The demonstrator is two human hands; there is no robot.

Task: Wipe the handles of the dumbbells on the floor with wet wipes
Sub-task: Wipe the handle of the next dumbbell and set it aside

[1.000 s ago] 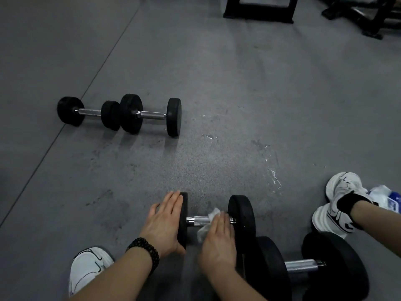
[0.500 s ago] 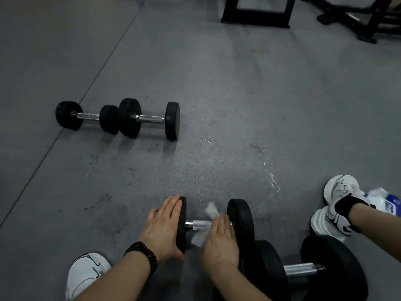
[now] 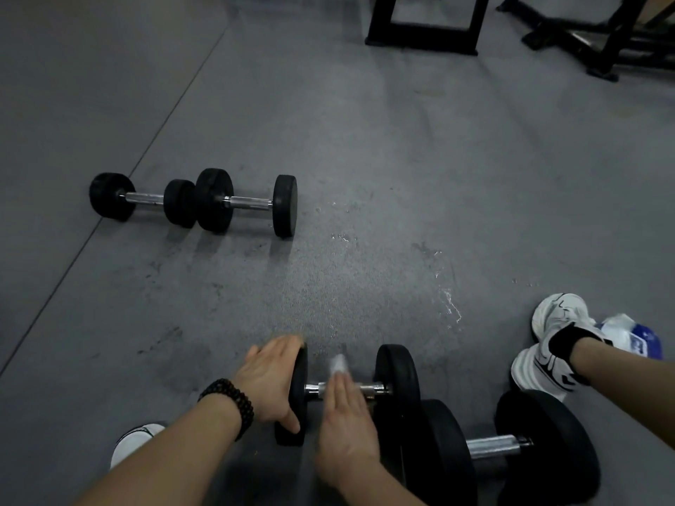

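- Floor (image 3: 365,147): grey rubber matting, with a seam line running diagonally at far left.
- Small dumbbell (image 3: 144,197) lies far left, well away from the hands; its right weight touches or nearly touches the left weight of a second dumbbell (image 3: 248,203) lying in line with it. Both steel handles are bare.
- White shoe (image 3: 137,441) shows at the lower left edge, under the left forearm.
- Left hand (image 3: 268,378), with a black bead bracelet (image 3: 230,403) on the wrist, rests on the outer face of the left weight of the near dumbbell (image 3: 396,381); fingers straight over the top edge, thumb hooked at the lower rim.
- Right hand (image 3: 345,418) lies flat, fingers straight, pressing a white wipe (image 3: 338,361) onto the steel handle of that dumbbell. The wipe sticks out past the fingertips, blurred.
- Larger dumbbell (image 3: 496,449) lies lower right, its left weight against the right weight of the near one; handle uncovered.
- Wet streaks (image 3: 451,308) shine on the floor beyond the near dumbbell.
- Second white shoe (image 3: 551,341) at right, with a blue-and-white wipes pack (image 3: 635,337) just behind it.
- Black equipment frames (image 3: 423,27) stand at the top edge.
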